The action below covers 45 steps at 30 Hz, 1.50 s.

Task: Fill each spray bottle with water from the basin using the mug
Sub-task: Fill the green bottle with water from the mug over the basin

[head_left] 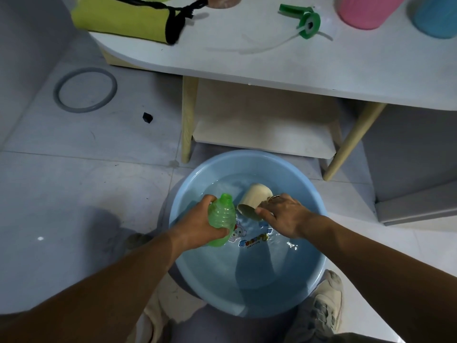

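Two bare forearms are seen reaching down before the near edge of a white oval-topped bench (247,65), over a round pale-blue plastic basin (247,162) of water set on the tiled floor. An uncapped, translucent green ribbed plastic spray bottle (221,214) is held upright over the basin's left side by the left grip (197,226), closed round its body. A cream cylindrical mug (257,194) is held tipped, mouth at the water, by the right grip (284,214), closed on its side. A green plastic trigger spray head (305,18) is left on the bench toward its far right corner. Scooping is judged under way. Water could be spilled past the narrow neck if the wide mug is tipped quickly, and the wet bottle could slip.
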Motion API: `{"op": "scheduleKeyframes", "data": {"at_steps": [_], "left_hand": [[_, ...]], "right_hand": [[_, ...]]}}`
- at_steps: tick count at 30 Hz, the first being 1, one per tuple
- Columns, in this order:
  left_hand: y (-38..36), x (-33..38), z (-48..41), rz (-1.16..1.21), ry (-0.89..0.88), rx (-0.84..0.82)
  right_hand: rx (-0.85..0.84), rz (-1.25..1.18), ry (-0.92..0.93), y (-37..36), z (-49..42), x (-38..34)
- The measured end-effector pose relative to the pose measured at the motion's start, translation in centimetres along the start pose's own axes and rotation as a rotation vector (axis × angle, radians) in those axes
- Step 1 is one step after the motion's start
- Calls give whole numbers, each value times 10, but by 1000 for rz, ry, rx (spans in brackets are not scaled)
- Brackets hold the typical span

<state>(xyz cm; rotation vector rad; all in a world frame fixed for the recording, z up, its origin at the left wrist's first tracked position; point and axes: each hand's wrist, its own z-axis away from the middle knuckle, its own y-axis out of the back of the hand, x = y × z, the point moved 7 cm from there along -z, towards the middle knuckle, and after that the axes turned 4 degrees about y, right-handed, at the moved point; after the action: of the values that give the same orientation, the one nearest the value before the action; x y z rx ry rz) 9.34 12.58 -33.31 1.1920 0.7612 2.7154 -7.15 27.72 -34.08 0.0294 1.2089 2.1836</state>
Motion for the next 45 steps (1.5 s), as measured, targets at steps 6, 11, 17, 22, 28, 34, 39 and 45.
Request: {"op": "scheduleKeyframes", "data": {"at_steps": [6,11,17,22,28,34,39,45], "left_hand": [[-2,-2,0,5,1,9],[-3,-8,0,6,7,2],[-2,-15,-1,11,16,24],[4,-16,0,10,-7,69],[13,-12,2,98,-34,111],[14,-2,8,41,-86,119],[12,19,14,3,-157,116],[9,39,21,19,-233,104]], "right_hand": [[-44,19,-4,-10,3,-4],[-49,38,-23,-19,6,-4],[6,-233,-42,-16,5,-5],[154,-785,-176,1,5,3],[200,-1016,-192,11,17,12],[250,-966,-57,50,44,10],[285,-943,7,86,70,2],[343,-896,63,121,105,-9]]}}
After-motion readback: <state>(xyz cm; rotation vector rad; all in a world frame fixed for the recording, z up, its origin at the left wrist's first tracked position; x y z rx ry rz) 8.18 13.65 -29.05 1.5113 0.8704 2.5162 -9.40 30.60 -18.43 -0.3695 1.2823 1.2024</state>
